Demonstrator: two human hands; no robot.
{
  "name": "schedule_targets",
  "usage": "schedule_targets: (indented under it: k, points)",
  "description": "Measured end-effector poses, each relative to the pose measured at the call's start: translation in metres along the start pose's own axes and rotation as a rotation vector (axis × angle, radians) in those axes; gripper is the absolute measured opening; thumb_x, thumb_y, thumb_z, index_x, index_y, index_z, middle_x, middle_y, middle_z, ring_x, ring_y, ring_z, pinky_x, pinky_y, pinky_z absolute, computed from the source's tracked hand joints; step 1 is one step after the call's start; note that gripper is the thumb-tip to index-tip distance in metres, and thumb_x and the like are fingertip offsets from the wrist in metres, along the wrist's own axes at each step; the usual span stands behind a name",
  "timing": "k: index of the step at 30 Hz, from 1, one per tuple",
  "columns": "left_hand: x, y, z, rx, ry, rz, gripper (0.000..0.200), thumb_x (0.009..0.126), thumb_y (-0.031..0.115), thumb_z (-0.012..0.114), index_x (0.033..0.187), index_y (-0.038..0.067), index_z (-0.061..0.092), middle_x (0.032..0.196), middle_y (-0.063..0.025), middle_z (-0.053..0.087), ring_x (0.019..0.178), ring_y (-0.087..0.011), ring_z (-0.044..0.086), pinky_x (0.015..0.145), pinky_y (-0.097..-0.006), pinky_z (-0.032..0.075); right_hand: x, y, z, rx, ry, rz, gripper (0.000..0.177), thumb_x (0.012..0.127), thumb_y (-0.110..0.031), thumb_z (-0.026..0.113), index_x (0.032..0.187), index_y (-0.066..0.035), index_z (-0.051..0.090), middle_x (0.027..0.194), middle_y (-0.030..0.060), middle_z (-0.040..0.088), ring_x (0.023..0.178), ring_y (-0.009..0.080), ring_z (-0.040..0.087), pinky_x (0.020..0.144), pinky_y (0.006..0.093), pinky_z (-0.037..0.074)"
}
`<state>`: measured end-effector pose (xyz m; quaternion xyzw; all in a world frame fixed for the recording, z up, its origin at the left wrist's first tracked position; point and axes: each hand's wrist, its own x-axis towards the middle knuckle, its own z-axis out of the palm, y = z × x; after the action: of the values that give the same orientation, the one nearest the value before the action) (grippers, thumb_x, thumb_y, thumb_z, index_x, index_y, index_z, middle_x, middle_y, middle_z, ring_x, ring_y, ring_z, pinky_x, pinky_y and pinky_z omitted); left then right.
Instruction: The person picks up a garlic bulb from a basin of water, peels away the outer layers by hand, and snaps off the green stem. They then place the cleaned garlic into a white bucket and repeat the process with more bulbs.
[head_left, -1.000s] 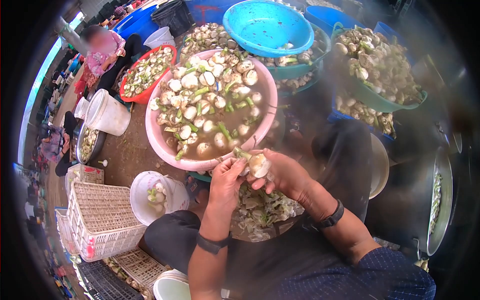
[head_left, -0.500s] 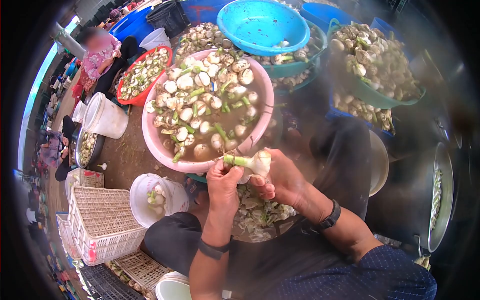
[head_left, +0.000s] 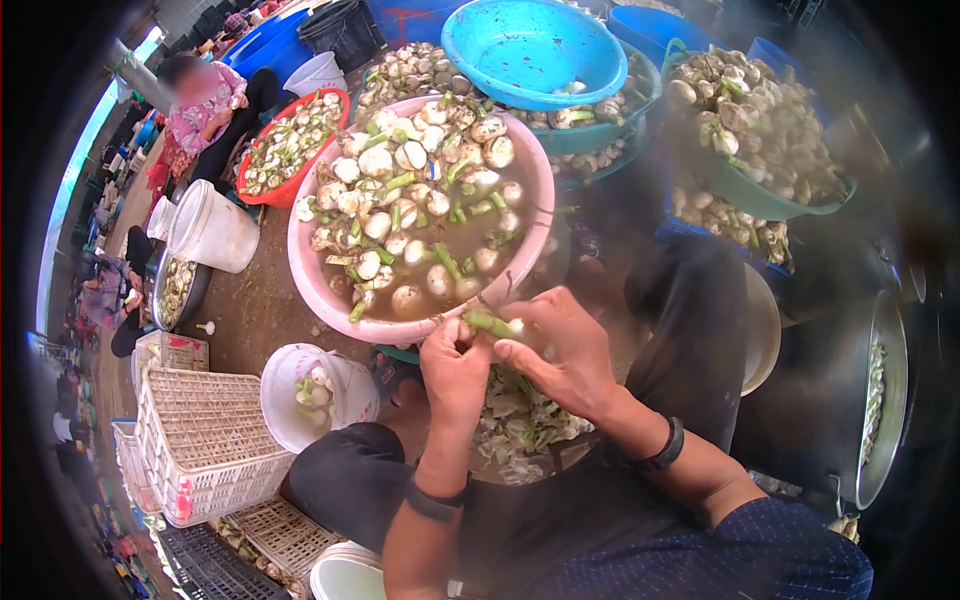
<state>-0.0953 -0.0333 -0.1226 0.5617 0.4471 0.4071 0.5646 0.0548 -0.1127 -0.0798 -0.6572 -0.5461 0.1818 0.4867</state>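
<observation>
A garlic bulb with a thick green stem is between my hands, just over the near rim of a pink basin. My right hand is wrapped round the bulb end, which is mostly hidden behind the fingers and thumb. At the stem's cut end, my left hand is closed in a pinch; whether it grips the stem or a strip of peel is hard to see. Brown water and many garlic bulbs fill the basin. Below my hands lies a heap of peeled-off skins.
On my left stand a white bucket with a few peeled bulbs and a stacked white crate. A blue basin sits on garlic tubs behind. Heaped garlic and a metal pot are on the right. A person sits far left.
My right hand has turned over the bulb, covering most of it, and the stem now tilts down to the right. My left hand has shifted slightly right.
</observation>
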Motion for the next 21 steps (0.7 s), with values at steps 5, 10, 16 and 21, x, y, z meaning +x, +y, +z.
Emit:
schedule_targets:
  k: [5, 10, 16, 21]
  points:
    - [-0.013, 0.016, 0.004, 0.320, -0.106, 0.075, 0.028, 0.089, 0.004, 0.074, 0.075, 0.002, 0.050, 0.065, -0.0040, 0.045, 0.064, -0.0083, 0.040, 0.057, -0.0302, 0.040, -0.003, 0.022, 0.009, -0.028, -0.008, -0.008, 0.035, 0.086, -0.033, 0.084, 0.110, -0.008, 0.075, 0.096, 0.0095, 0.062, 0.087, 0.0280, 0.065, 0.074, 0.0408, 0.053]
    - [-0.012, 0.014, 0.003, 0.184, -0.174, -0.049, 0.032, 0.088, 0.002, 0.073, 0.072, 0.005, 0.046, 0.066, 0.0024, 0.045, 0.065, -0.0056, 0.039, 0.056, -0.0274, 0.037, 0.001, 0.027, 0.004, -0.019, -0.069, 0.010, 0.031, 0.088, -0.029, 0.082, 0.108, -0.006, 0.075, 0.093, 0.0113, 0.066, 0.084, 0.0298, 0.068, 0.073, 0.0415, 0.053]
    - [-0.008, -0.002, -0.004, -0.158, -0.213, -0.214, 0.024, 0.091, -0.002, 0.069, 0.077, 0.010, 0.053, 0.075, 0.0041, 0.057, 0.067, -0.0028, 0.048, 0.058, -0.0228, 0.040, 0.010, 0.024, -0.008, 0.043, -0.110, -0.026, 0.039, 0.090, -0.020, 0.082, 0.126, -0.008, 0.071, 0.102, 0.0150, 0.074, 0.086, 0.0306, 0.072, 0.076, 0.0402, 0.056]
    - [-0.002, 0.006, -0.013, -0.485, -0.144, -0.325, 0.014, 0.092, -0.003, 0.068, 0.085, 0.006, 0.060, 0.102, -0.0162, 0.077, 0.079, -0.0116, 0.068, 0.075, -0.0270, 0.059, 0.013, 0.033, -0.016, 0.408, -0.134, 0.117, 0.047, 0.096, -0.006, 0.076, 0.141, -0.006, 0.065, 0.109, 0.0081, 0.073, 0.089, 0.0168, 0.073, 0.077, 0.0301, 0.058]
